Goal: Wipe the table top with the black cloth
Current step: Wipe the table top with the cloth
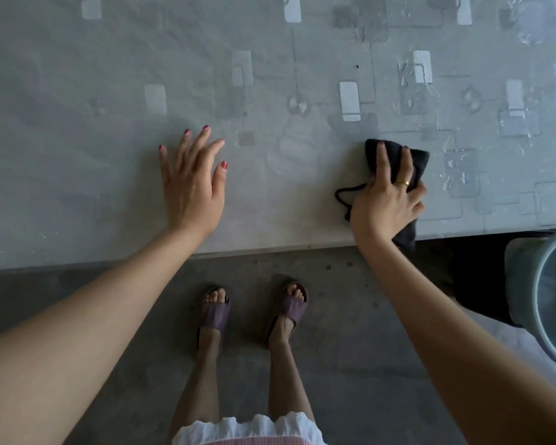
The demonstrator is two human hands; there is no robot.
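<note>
The table top (77, 75) is covered with a grey, glossy patterned sheet, and water drops lie on its right part. My right hand (386, 200) presses the black cloth (419, 163) flat on the table near the front edge; a corner of the cloth hangs over that edge and a thin black loop sticks out to the left. My left hand (191, 181) rests flat on the table to the left, fingers spread, holding nothing.
A grey-green bucket (543, 293) stands on the concrete floor at the right, below the table's edge, with something dark beside it. My feet in purple sandals (215, 311) stand on the floor close to the table's front edge.
</note>
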